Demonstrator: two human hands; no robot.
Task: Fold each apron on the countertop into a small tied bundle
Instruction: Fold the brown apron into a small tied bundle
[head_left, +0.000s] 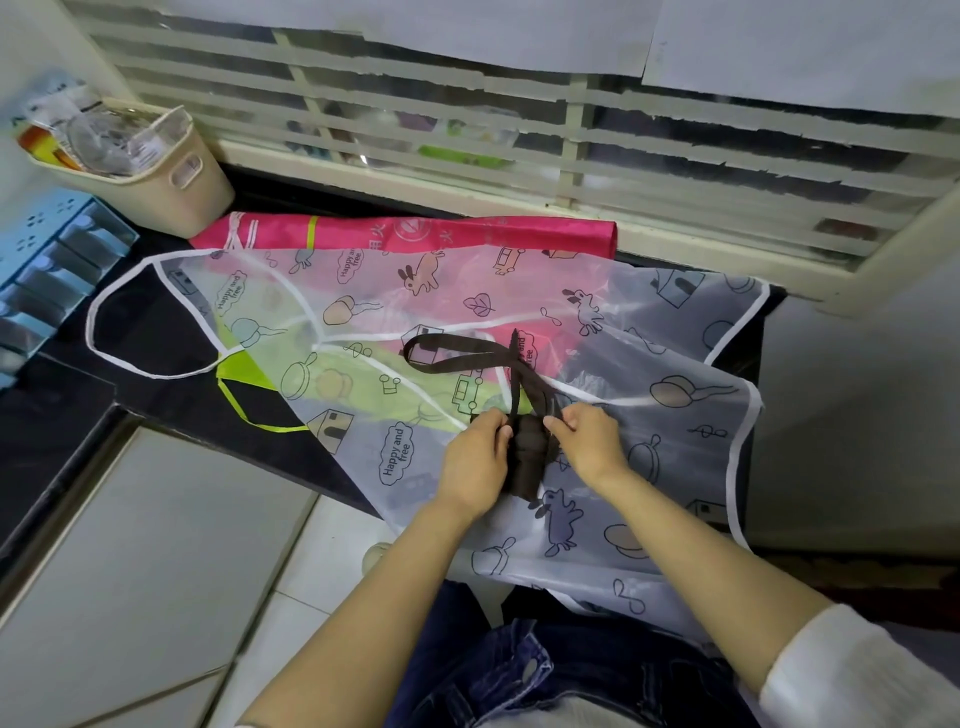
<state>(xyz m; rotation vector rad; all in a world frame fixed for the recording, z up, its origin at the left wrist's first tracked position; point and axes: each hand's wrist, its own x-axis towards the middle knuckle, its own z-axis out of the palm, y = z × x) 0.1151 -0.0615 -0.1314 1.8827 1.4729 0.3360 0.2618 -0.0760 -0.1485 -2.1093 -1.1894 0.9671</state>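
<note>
A dark brown apron (529, 457) is rolled into a small bundle at the counter's front edge. Its brown straps (457, 358) loop away across a translucent printed apron (519, 312) spread flat beneath. My left hand (475, 467) grips the bundle's left side. My right hand (589, 439) pinches a strap at the bundle's top right. Under the translucent apron lie a pink apron (405, 234) near the window and a lime green apron (249, 371) poking out at the left.
The black countertop (130, 332) runs along a barred window (519, 130). A beige basket (156, 176) of packets stands at the back left, with a blue rack (47, 260) beside it. The translucent apron's lower edge hangs over the counter front toward my lap.
</note>
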